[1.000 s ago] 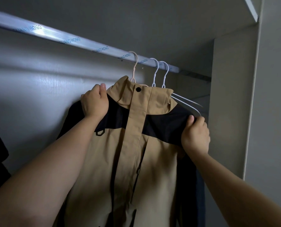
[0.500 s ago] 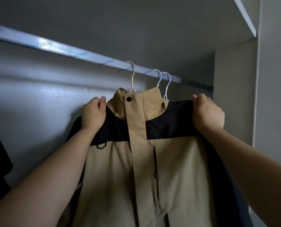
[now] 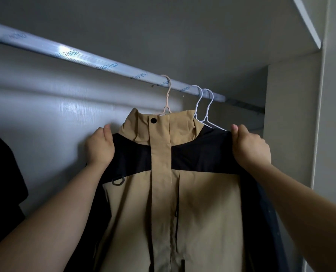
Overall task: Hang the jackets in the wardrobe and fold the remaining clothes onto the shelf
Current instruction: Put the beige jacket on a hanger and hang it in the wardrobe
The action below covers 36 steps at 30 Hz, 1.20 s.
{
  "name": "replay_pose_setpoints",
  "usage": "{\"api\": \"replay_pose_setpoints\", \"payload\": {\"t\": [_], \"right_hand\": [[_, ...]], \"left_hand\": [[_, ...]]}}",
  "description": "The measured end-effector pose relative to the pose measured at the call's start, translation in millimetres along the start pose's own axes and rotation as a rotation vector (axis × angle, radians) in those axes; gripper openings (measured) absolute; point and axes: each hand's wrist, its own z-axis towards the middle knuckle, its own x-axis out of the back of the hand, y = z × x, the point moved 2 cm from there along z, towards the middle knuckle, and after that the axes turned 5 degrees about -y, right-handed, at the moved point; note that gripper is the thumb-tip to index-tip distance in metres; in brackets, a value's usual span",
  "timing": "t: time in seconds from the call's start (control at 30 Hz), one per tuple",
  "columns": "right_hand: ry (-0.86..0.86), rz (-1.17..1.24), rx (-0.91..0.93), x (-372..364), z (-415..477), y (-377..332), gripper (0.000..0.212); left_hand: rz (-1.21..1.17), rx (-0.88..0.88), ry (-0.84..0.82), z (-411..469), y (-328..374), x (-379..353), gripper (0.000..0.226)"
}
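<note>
A tan and black jacket point(image 3: 183, 203) hangs facing me on a pale pink hanger point(image 3: 167, 95), whose hook sits over the silver wardrobe rail point(image 3: 69, 54). My left hand point(image 3: 100, 147) grips the jacket's left black shoulder. My right hand point(image 3: 250, 147) grips the right black shoulder, fingers curled over its top edge. The hanger's arms are hidden inside the jacket.
Two empty white wire hangers point(image 3: 203, 107) hang on the rail just right of the jacket. A dark garment point(image 3: 0, 189) hangs at the far left. The wardrobe's side panel point(image 3: 292, 122) stands close on the right, with a shelf edge point(image 3: 308, 22) above.
My right hand has lifted the jacket's right shoulder up and outward, so the jacket now hangs square. The left hand keeps its grip on the left shoulder.
</note>
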Motion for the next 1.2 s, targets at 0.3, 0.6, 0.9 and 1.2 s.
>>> {"api": "replay_pose_setpoints", "payload": {"t": [0.3, 0.6, 0.9, 1.2], "right_hand": [[0.054, -0.053, 0.0, 16, -4, -14, 0.049], [-0.095, 0.095, 0.341, 6, -8, -78, 0.035], [-0.146, 0.143, 0.31, -13, -24, -66, 0.027], [-0.2, 0.1, 0.234, 1, -21, -65, 0.027]], "left_hand": [[-0.122, 0.055, 0.023, 3, 29, 6, 0.025], [-0.086, -0.627, -0.156, -21, 212, 10, 0.039], [0.418, -0.478, -0.468, -16, 238, -14, 0.016], [-0.055, -0.195, -0.557, 11, 226, -8, 0.033]]}}
